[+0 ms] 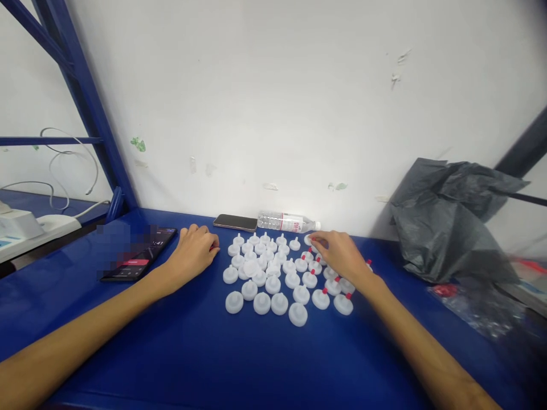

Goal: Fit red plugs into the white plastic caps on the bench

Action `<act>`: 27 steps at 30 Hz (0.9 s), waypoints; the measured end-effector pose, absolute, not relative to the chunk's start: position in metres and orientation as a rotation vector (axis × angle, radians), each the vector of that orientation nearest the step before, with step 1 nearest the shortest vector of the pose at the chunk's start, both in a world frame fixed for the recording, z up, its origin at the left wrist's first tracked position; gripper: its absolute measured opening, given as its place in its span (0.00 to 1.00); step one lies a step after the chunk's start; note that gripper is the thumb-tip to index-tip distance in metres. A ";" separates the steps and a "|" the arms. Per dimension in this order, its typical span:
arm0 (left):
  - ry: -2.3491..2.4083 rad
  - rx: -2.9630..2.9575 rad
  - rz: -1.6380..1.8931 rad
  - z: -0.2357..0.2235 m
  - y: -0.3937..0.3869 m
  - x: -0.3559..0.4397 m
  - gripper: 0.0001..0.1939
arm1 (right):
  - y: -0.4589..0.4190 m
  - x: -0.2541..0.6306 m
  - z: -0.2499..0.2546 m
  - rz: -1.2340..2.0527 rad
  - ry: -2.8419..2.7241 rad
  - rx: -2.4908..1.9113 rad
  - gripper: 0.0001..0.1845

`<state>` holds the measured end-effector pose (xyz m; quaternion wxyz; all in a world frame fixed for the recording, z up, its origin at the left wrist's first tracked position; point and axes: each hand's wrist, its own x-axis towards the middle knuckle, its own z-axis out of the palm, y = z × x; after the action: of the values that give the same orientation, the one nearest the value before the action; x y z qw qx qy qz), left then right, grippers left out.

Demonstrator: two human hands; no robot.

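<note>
Many white round caps with nozzle tips (pixel 272 285) stand on the blue tabletop (pixel 205 347), mostly spout up. Toward the right of the group, several have small red tip covers (pixel 325 291) on their spouts. My right hand (pixel 342 253) reaches over the far right of the group. Its thumb and finger pinch a small red tip cover (pixel 313 240) at the spout of a white cap in the back row. To the left of the caps, my left hand (pixel 192 251) rests on the table with curled fingers, and nothing shows between them.
A dark phone with a lit screen (pixel 143 256) lies beside my left hand. Behind the caps are another phone (pixel 235 222) and a clear bottle (pixel 286 221) on its side, near the wall. A grey plastic bag (pixel 453 216) and clear plastic packaging (pixel 474 307) are at right.
</note>
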<state>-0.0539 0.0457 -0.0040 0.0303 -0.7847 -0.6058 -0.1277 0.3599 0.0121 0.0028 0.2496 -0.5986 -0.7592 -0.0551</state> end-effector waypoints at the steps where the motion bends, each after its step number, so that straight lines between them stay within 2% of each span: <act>1: -1.869 -2.419 -0.395 -0.004 0.046 -0.054 0.11 | 0.013 0.359 0.002 -0.139 -2.093 -1.629 0.19; 7: -1.872 -2.414 -0.354 0.000 0.042 -0.050 0.14 | 0.013 0.357 0.001 -0.138 -2.169 -1.639 0.22; 12: -1.872 -2.423 -0.316 0.004 0.036 -0.046 0.17 | 0.010 0.351 0.000 -0.097 -2.233 -1.571 0.30; 19: -1.793 -2.462 -0.419 0.007 0.032 -0.042 0.16 | 0.005 0.340 0.002 0.046 -2.379 -1.569 0.40; 23: -1.730 -2.535 -0.573 0.007 0.032 -0.041 0.16 | 0.009 0.338 0.001 0.055 -2.378 -1.491 0.36; 27: -1.614 -2.559 -0.783 0.001 0.034 -0.041 0.21 | 0.010 0.340 0.001 -0.012 -2.315 -1.418 0.29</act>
<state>-0.0415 0.0339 0.0014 0.0082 -0.8189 -0.5164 -0.2504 0.3397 0.0103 0.0006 0.2119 -0.5104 -0.8334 -0.0044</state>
